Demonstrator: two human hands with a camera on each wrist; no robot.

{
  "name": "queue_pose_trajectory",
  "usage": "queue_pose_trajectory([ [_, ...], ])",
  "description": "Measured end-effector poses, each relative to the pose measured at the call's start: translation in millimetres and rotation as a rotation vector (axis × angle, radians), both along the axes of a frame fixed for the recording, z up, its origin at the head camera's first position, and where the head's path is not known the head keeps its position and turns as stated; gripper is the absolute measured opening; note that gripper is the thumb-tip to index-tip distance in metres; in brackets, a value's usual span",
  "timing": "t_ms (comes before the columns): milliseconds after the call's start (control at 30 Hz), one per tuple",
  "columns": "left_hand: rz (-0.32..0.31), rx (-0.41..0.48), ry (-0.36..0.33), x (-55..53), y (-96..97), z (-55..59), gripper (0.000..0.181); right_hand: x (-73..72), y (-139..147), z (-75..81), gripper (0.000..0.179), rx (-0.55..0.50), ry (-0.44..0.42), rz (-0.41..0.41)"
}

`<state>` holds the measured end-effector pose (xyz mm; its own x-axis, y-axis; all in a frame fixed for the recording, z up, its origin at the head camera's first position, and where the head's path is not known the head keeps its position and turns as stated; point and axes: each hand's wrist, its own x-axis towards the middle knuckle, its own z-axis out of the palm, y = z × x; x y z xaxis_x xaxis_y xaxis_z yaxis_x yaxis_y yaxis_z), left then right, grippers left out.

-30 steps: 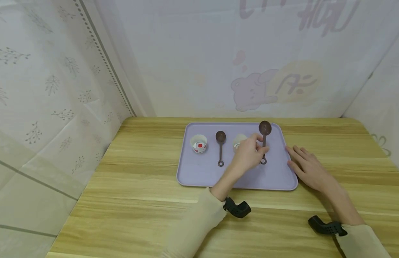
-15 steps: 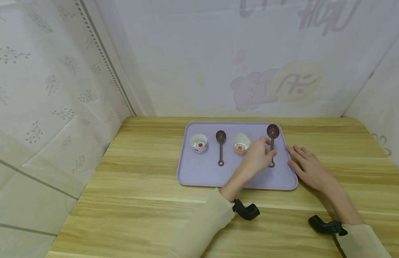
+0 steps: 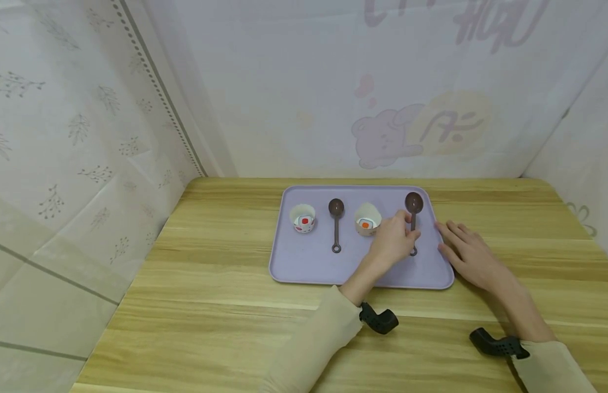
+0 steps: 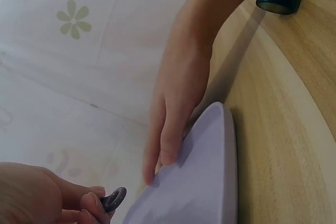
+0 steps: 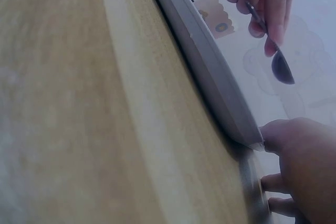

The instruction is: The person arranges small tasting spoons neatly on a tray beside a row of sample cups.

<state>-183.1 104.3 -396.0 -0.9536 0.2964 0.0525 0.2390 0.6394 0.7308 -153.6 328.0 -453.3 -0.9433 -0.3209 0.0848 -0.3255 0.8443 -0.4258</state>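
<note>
My left hand (image 3: 392,240) pinches a dark brown measuring spoon (image 3: 414,203) by its handle, over the right part of a lilac tray (image 3: 309,267). The spoon's bowl points to the far edge. In the right wrist view the same spoon (image 5: 282,69) is tilted, bowl down, above the tray rim. Only the ring end of its handle (image 4: 115,200) shows past the fingers in the left wrist view. With fingers extended, my right hand (image 3: 472,257) rests against the tray's right edge, its thumb at the rim.
A second brown measuring spoon (image 3: 336,208) lies mid-tray between two paper cupcake cups: a white one (image 3: 302,222) with red marks and a beige one (image 3: 365,228) with an orange mark. The tray stands on a wooden table (image 3: 210,262), with a printed curtain (image 3: 284,98) behind.
My left hand has carried the spoon rightward and slightly nearer, uncovering the beige cup; it has barely shifted over the last half second. The right hand stays at the tray edge.
</note>
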Motion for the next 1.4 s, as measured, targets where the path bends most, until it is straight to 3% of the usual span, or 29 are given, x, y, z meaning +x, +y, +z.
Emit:
queue_pose_trajectory([
  [600,0.037,-0.147,-0.019,-7.2,5.3,-18.0,0.024,-0.7,-0.1,-1.8,0.056,-0.008,0.055,0.008],
  [1100,0.045,-0.148,-0.041,-13.5,6.6,-29.8,0.020,-0.4,-0.2,-1.2,0.056,-0.016,0.052,0.019],
  [1400,0.057,-0.151,-0.034,-16.4,6.6,-30.3,0.021,0.2,-0.3,-1.9,0.056,-0.017,0.044,0.014],
])
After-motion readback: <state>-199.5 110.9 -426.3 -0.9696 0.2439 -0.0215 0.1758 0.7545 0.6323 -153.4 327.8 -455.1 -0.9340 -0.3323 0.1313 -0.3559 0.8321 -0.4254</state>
